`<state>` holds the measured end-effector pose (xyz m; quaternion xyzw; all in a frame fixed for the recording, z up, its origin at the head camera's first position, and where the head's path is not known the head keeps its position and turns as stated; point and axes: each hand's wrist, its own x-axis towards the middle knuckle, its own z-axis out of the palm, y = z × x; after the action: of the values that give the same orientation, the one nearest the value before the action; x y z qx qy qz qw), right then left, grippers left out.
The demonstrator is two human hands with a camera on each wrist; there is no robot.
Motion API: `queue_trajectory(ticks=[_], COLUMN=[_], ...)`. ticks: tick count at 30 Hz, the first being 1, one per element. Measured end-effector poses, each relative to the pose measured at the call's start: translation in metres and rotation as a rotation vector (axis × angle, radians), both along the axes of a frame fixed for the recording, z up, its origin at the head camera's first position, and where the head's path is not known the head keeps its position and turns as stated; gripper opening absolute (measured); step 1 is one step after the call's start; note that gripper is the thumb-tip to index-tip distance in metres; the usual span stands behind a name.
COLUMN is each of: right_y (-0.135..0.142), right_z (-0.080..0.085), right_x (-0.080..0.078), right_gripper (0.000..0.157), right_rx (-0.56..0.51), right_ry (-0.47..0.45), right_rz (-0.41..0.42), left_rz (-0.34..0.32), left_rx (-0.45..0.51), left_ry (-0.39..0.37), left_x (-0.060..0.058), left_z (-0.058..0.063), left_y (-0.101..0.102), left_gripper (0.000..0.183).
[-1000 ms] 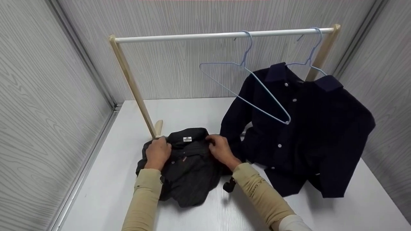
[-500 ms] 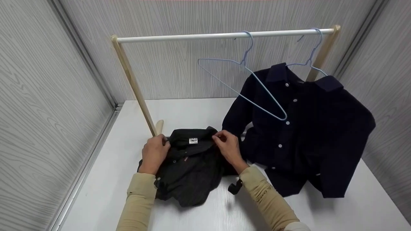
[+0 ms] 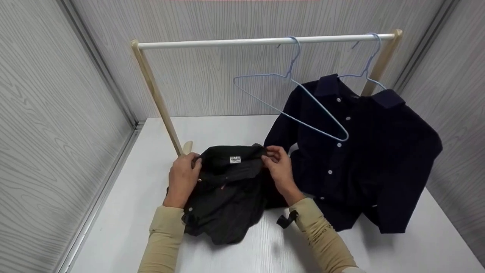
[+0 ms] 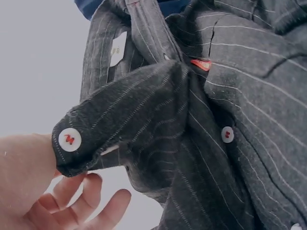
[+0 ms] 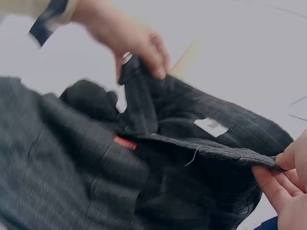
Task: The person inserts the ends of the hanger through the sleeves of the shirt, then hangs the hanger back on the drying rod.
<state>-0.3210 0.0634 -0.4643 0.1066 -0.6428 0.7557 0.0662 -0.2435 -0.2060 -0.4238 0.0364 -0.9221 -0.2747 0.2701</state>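
Small panelled booth, exact type unclear. Pale wood-grain panels [image 3: 212, 83] behind the clothes rack [image 3: 212, 43] and off both its ends, grey metal trim [image 3: 99, 62] at corners behind it, white tabletop [image 3: 125, 189] under it, navy shirt [image 3: 363, 151] on a hanger [image 3: 366, 70] at its right end.

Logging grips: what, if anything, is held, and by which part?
The left hand and right hand pinch the black shirt by opposite sides of its collar.

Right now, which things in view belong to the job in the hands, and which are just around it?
In the job:
dark pinstriped shirt
left hand, pinching one side
right hand, pinching the other

Just around it, held by neither hand:
bare blue wire hanger
navy button-front shirt
clothes rack
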Motion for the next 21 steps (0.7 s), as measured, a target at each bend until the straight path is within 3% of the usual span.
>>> queue_trajectory(ticks=[5, 11, 14, 21], right_y=[0.011, 0.027, 0.035, 0.052], right_z=[0.006, 0.011, 0.015, 0.020], right_x=[0.002, 0.005, 0.008, 0.012], right_gripper=[0.025, 0.024, 0.023, 0.021], right_rx=[-0.120, -0.122, -0.114, -0.057], right_ry=[-0.056, -0.020, 0.000, 0.033], right_rz=[0.025, 0.018, 0.009, -0.027], left_rz=[-0.017, -0.071, -0.108, -0.141], left_rx=[0.036, 0.087, 0.103, 0.147], left_ry=[0.114, 0.199, 0.220, 0.188], left_x=[0.000, 0.000, 0.000, 0.003], left_z=[0.004, 0.008, 0.010, 0.015], left_y=[0.005, 0.012, 0.016, 0.022], left_gripper=[0.016, 0.014, 0.013, 0.012])
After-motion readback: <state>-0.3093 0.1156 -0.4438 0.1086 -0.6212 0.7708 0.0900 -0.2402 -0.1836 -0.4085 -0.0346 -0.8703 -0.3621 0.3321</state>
